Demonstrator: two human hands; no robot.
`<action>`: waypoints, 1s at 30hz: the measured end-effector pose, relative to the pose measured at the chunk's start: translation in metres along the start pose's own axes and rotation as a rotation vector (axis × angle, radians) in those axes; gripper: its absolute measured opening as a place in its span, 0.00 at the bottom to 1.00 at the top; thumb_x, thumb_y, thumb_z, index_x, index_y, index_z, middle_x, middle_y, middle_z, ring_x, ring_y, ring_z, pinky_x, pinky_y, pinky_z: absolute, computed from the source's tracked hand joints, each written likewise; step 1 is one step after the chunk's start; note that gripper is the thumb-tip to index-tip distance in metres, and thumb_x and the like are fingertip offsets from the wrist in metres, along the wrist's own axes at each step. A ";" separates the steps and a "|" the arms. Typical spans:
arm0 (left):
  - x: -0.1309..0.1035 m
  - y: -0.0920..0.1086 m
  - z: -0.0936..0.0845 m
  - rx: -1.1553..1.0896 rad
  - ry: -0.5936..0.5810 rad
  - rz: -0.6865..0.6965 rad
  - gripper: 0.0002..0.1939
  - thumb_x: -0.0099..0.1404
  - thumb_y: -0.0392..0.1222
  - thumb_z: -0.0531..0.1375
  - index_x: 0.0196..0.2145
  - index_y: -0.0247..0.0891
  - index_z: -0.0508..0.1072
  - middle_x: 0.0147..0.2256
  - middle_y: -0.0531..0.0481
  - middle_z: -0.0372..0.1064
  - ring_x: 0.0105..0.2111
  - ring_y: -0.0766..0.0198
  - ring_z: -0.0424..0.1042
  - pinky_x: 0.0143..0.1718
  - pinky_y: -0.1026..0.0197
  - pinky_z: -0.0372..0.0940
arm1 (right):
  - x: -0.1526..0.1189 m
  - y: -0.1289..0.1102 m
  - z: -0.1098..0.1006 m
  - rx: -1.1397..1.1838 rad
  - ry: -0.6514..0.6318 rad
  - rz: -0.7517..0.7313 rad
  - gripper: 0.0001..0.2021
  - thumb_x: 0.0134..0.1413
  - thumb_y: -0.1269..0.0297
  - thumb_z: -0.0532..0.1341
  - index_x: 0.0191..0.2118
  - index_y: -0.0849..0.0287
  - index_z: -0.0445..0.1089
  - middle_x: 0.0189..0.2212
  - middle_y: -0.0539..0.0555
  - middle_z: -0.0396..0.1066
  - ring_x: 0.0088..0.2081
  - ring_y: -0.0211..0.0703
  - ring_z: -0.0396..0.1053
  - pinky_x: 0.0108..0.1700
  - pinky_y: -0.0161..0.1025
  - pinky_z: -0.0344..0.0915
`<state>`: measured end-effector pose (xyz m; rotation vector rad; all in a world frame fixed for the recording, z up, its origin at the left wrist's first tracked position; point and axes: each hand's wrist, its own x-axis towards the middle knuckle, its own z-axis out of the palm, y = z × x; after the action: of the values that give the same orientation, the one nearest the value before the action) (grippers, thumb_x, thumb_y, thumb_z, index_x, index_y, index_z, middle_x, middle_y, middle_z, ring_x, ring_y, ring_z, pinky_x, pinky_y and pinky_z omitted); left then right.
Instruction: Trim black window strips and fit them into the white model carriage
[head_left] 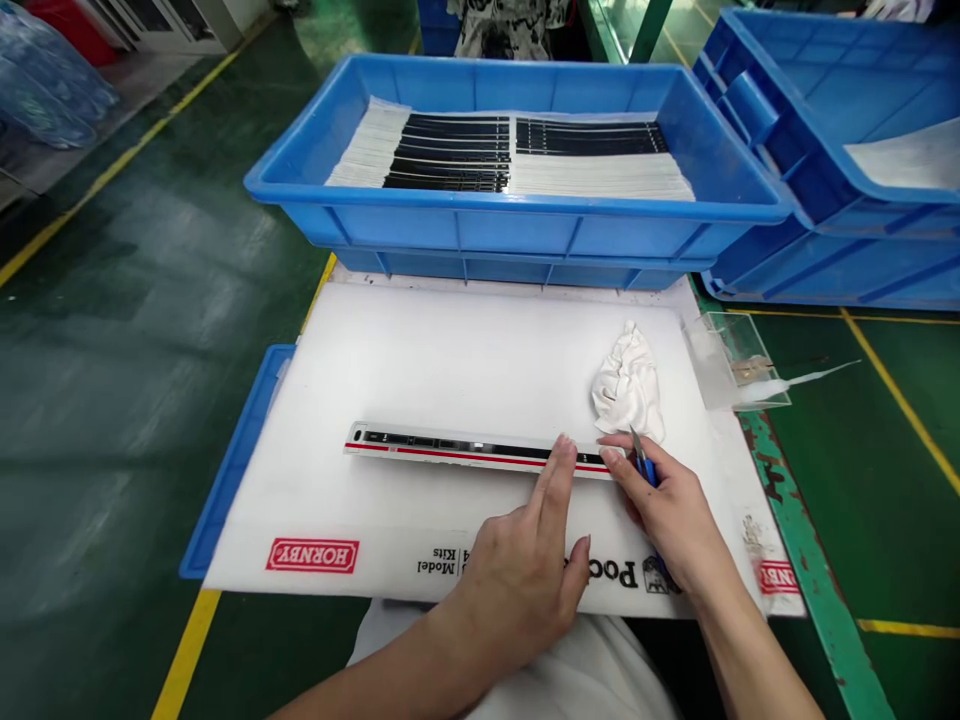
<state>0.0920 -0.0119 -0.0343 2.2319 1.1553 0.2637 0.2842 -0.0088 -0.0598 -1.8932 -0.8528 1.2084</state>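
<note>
A long, narrow model train carriage body (450, 450), white with a black window band and a red stripe, lies across the white board (435, 350). My left hand (525, 560) rests two stretched fingertips on it, right of its middle, with the thumb apart. At its right end, my right hand (667, 500) has thumb and forefinger touching the carriage body. That same hand also holds a blue-handled tool (643, 466) with a dark pointed tip directed upward; its lower part is hidden. Just beyond the fingers is a crumpled white cloth (628, 385).
Behind the board stands a blue bin (517, 225) with rows of black-and-white strips (450, 150). More blue bins (847, 240) are at right. A clear box (731, 365) at the board's right edge holds a white thin-tipped applicator (772, 388). A blue lid or tray edge (236, 460) protrudes at left.
</note>
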 end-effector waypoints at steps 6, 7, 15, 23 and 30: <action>-0.001 -0.006 0.005 0.059 -0.011 -0.079 0.51 0.72 0.38 0.54 0.70 0.37 0.13 0.73 0.38 0.44 0.38 0.52 0.82 0.29 0.48 0.77 | -0.002 0.001 0.000 -0.009 0.024 0.022 0.32 0.49 0.36 0.69 0.50 0.58 0.75 0.19 0.43 0.49 0.20 0.34 0.46 0.19 0.31 0.43; -0.001 -0.007 0.005 0.035 -0.001 -0.079 0.51 0.72 0.38 0.54 0.70 0.37 0.13 0.73 0.39 0.44 0.41 0.52 0.82 0.31 0.49 0.77 | -0.002 0.002 0.000 -0.013 0.028 0.026 0.32 0.49 0.36 0.69 0.50 0.58 0.75 0.19 0.43 0.49 0.20 0.34 0.46 0.19 0.30 0.43; -0.013 -0.014 -0.013 0.072 0.115 -0.119 0.48 0.72 0.41 0.56 0.71 0.31 0.24 0.70 0.31 0.53 0.30 0.58 0.80 0.29 0.53 0.75 | -0.003 0.005 -0.004 -0.049 0.063 0.071 0.33 0.48 0.34 0.70 0.51 0.54 0.76 0.19 0.43 0.48 0.21 0.34 0.45 0.20 0.29 0.43; -0.018 -0.027 0.005 0.251 0.211 -0.144 0.43 0.73 0.35 0.52 0.73 0.29 0.27 0.72 0.38 0.48 0.31 0.64 0.79 0.21 0.57 0.69 | -0.004 0.002 -0.004 -0.060 0.079 0.106 0.33 0.46 0.34 0.70 0.51 0.54 0.77 0.18 0.42 0.46 0.20 0.33 0.43 0.19 0.29 0.41; -0.028 -0.034 -0.019 0.137 0.228 -0.192 0.45 0.73 0.39 0.54 0.73 0.34 0.24 0.72 0.37 0.50 0.40 0.58 0.81 0.30 0.56 0.76 | -0.004 0.003 -0.006 -0.069 0.095 0.103 0.35 0.45 0.34 0.71 0.52 0.54 0.77 0.20 0.44 0.51 0.21 0.34 0.46 0.19 0.30 0.44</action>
<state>0.0440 -0.0116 -0.0369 2.2295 1.5407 0.3768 0.2885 -0.0153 -0.0588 -2.0550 -0.7624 1.1526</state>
